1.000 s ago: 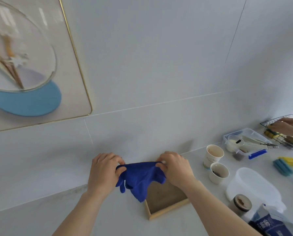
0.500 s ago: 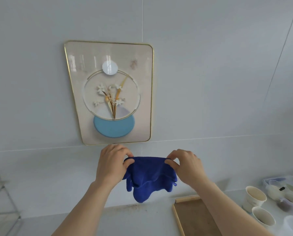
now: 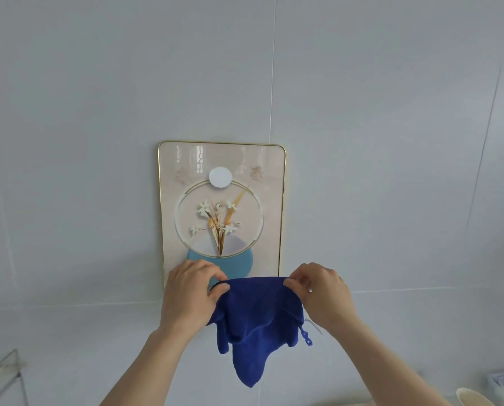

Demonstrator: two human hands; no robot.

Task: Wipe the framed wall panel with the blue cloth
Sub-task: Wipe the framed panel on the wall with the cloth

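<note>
Cloth [image 3: 259, 320] higher now, between 2 hands

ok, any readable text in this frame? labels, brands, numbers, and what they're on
None readable.
framed wall panel: artwork only, flowers, a white disc and a blue shape, no lettering.
blue cloth, held by the left hand and right hand: no tag or print visible.
paper cup at the bottom edge: no print visible.

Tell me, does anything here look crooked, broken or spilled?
Nothing stands out. The framed wall panel hangs roughly straight on the tiled wall, its gold edge unbroken and its surface free of visible cracks. The blue cloth hangs loosely between the left hand and right hand, held in front of the panel's bottom edge.
</note>
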